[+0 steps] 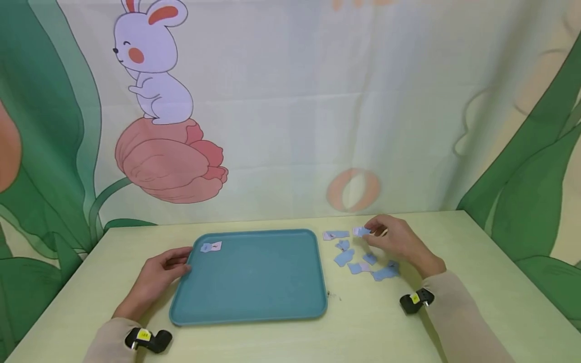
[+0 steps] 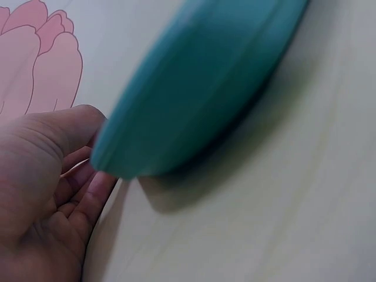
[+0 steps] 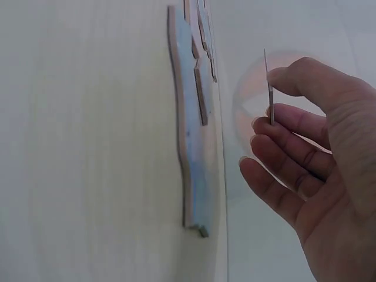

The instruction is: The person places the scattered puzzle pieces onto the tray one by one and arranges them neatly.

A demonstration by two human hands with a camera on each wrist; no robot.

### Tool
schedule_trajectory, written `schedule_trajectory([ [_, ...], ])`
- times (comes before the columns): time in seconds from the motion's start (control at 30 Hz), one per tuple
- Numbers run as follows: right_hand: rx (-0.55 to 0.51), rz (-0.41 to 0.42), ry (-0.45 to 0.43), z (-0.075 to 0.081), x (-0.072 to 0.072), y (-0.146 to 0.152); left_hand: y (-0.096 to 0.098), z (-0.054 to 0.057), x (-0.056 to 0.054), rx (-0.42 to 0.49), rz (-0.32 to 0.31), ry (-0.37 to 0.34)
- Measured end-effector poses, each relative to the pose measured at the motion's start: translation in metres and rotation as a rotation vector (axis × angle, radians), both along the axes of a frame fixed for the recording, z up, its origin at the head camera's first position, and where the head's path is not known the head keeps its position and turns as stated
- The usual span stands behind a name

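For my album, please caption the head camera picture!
Right hand pinches a flat blue-and-pink puzzle piece; left hand touches a teal rectangular tray.

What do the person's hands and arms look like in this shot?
The left hand and right hand are bare, with no gloves or rings visible. The left sleeve and right sleeve are plain beige and long. Each wrist has a small black device with a yellow label.

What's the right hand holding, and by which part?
The right hand pinches a puzzle piece by its right end, as seen in the head view.
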State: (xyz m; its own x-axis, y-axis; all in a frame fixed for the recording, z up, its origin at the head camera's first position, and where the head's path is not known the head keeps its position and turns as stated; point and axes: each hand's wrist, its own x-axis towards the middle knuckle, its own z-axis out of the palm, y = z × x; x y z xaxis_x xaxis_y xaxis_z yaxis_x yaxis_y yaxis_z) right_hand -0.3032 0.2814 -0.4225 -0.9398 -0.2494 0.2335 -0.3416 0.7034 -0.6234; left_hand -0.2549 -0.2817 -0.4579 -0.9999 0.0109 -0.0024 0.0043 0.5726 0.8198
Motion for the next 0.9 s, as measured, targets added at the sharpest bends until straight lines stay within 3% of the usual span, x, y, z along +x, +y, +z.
schedule_trajectory([
  [0.6, 0.000, 0.151, 0.187, 0.018, 0.007, -0.056, 0.002, -0.002, 0.000, 0.015, 0.020, 0.006],
  [0.9, 0.029, 0.218, 0.196, 0.034, 0.002, -0.098, 0.002, -0.002, 0.001, 0.019, 0.029, 0.031],
])
